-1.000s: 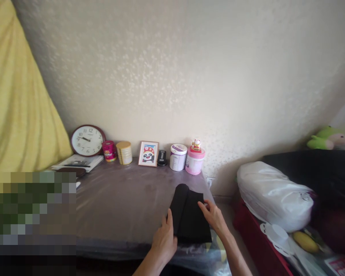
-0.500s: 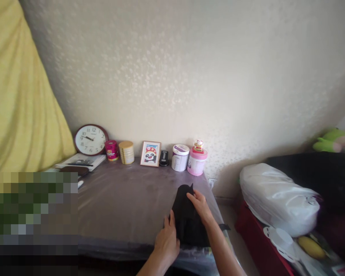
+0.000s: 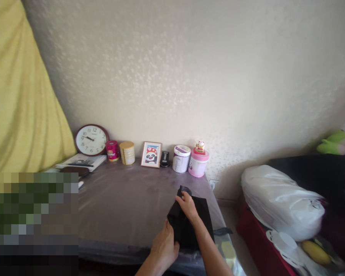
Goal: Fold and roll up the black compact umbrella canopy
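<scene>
A limp black bag [image 3: 199, 214] lies at the front right of the covered table. My left hand [image 3: 165, 243] grips its near left edge, thumb and fingers closed around the material. Pinched in my right hand [image 3: 187, 205] is a fold near the bag's far left corner, with a bit of it standing up beyond the fingers. Part of the bag is covered by my right forearm. A dark strip [image 3: 222, 231] sticks out on the right over the table edge; whether it belongs to the bag I cannot tell.
Along the wall stand a clock [image 3: 92, 140], a pink tin [image 3: 112, 150], a yellow tin [image 3: 127, 153], a framed panda picture [image 3: 151, 155], a white tub [image 3: 181, 159] and a pink tub [image 3: 198, 163] topped by a cat figurine [image 3: 200, 147]. A white plastic bag [image 3: 281, 199] sits at right.
My right hand has moved left and slightly nearer, carrying the pinched fold across the bag. The right part of the bag now lies flatter. My left hand stays at the left edge.
</scene>
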The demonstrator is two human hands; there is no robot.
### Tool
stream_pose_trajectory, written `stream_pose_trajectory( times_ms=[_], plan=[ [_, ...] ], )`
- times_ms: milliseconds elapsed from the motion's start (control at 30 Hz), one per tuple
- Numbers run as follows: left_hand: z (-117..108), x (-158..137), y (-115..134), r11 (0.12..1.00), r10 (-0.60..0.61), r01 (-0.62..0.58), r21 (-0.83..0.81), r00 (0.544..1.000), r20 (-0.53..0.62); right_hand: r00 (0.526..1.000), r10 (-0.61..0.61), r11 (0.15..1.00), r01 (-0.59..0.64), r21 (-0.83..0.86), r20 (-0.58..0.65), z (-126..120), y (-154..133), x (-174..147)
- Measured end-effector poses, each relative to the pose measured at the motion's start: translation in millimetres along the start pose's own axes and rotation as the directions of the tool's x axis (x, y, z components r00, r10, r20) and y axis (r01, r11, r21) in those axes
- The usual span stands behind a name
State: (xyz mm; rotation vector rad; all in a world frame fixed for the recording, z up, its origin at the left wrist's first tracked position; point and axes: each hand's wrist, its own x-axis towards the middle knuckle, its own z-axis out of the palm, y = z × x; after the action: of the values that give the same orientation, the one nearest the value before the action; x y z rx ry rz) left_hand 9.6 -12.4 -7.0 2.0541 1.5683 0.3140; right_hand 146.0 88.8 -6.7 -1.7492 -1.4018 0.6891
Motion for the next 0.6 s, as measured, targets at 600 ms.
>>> stream_pose_trajectory(
  times_ms=[600],
  plan=[
    [-9.7,-11.1,10.4,0.957,0.275,-0.262,0.125,0.956,-0.100,0.943,-0.248,0.961,0.268,-0.062,0.222,-8.8,-24.3,-22.2]
  ],
)
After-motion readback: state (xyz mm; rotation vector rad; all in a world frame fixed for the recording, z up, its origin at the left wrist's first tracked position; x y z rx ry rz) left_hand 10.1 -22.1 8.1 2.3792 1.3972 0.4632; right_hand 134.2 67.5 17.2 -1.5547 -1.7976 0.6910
